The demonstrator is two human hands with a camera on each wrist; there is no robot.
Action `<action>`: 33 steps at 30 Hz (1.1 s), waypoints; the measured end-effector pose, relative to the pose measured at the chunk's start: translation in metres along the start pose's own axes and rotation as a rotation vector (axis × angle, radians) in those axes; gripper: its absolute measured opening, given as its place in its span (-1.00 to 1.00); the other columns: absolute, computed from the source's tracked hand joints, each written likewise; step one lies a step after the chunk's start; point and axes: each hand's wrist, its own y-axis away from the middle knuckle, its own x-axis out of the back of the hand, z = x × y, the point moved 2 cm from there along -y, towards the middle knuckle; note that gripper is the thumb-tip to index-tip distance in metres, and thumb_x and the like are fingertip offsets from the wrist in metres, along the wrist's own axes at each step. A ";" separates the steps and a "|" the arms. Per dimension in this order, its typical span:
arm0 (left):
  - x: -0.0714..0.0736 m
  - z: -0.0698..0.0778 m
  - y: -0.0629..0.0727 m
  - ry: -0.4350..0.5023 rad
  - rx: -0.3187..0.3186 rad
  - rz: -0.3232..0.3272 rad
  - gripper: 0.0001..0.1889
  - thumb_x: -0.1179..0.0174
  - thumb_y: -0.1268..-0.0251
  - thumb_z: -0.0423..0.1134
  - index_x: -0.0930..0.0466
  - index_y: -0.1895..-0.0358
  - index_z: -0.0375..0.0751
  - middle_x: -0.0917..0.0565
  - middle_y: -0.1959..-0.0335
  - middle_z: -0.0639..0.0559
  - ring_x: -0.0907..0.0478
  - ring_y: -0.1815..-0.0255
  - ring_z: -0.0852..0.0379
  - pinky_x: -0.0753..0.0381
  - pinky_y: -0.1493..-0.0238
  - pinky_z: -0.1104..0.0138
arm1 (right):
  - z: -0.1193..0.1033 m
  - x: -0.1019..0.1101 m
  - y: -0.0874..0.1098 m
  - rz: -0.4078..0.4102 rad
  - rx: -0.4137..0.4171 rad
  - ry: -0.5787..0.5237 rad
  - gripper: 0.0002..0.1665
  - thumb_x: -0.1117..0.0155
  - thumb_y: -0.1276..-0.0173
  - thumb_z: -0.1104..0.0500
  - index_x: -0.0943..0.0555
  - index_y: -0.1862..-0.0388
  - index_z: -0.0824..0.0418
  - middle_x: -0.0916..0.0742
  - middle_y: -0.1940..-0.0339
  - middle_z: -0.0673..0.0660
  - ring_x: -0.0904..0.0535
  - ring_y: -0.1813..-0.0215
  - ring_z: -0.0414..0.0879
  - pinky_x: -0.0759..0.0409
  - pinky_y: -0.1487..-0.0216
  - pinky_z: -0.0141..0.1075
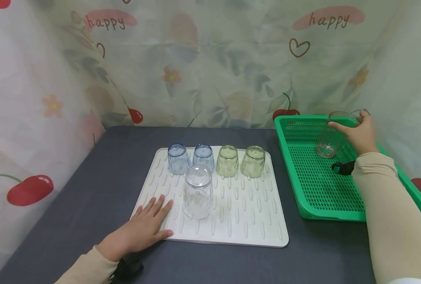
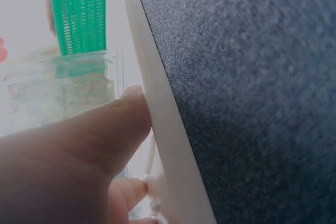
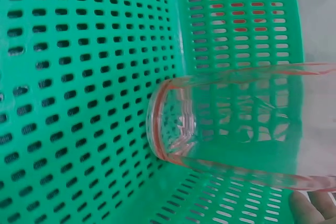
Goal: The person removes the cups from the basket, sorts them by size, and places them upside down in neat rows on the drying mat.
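Glass, clear with a pinkish tint, sits in the right hand, whose fingers curl round its upper part near the rim. It hangs tilted over the far end of the green basket; the right wrist view shows its base close to the perforated wall, though whether it touches is unclear. The basket stands on the right side of the dark bench.

Just left of the basket lies a white ribbed mat. Five tumblers stand on it upside down: two blue and two yellow-green in a back row, and a clear one in front.

The left hand lies flat with straight fingers on the mat's near left corner, holding nothing, just beside the clear tumbler.
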 end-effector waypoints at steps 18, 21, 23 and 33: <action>-0.002 -0.001 -0.003 -0.018 0.017 -0.008 -0.12 -0.08 -0.30 0.26 -0.02 -0.54 -0.12 0.07 -0.58 -0.22 0.19 -0.57 -0.30 0.10 -0.39 -0.31 | 0.009 -0.006 -0.006 -0.012 -0.099 -0.002 0.37 -0.23 -0.19 -0.35 0.44 -0.56 0.17 0.10 -0.57 0.36 0.13 -0.55 0.34 -0.03 -0.45 0.23; -0.001 0.000 -0.001 -0.007 0.012 -0.004 -0.12 -0.09 -0.29 0.25 -0.03 -0.54 -0.13 0.06 -0.57 -0.24 0.17 -0.56 -0.31 0.10 -0.38 -0.32 | 0.007 -0.005 -0.005 -0.015 -0.096 0.014 0.37 -0.23 -0.19 -0.35 0.41 -0.56 0.21 0.08 -0.56 0.39 0.10 -0.54 0.36 -0.05 -0.43 0.23; -0.001 0.001 0.000 -0.001 0.010 -0.002 -0.12 -0.10 -0.29 0.24 -0.03 -0.54 -0.14 0.06 -0.57 -0.25 0.17 -0.56 -0.32 0.10 -0.38 -0.33 | 0.004 -0.005 -0.003 -0.019 -0.086 0.035 0.38 -0.23 -0.19 -0.36 0.39 -0.56 0.24 0.05 -0.56 0.41 0.07 -0.53 0.38 -0.08 -0.42 0.25; 0.000 0.001 0.000 -0.006 0.011 -0.008 -0.12 -0.10 -0.30 0.24 -0.03 -0.54 -0.14 0.05 -0.57 -0.24 0.16 -0.56 -0.31 0.09 -0.38 -0.32 | -0.013 0.001 0.006 -0.100 -0.070 0.124 0.39 -0.22 -0.19 -0.39 0.34 -0.55 0.33 -0.04 -0.54 0.44 -0.14 -0.42 0.44 -0.24 -0.33 0.24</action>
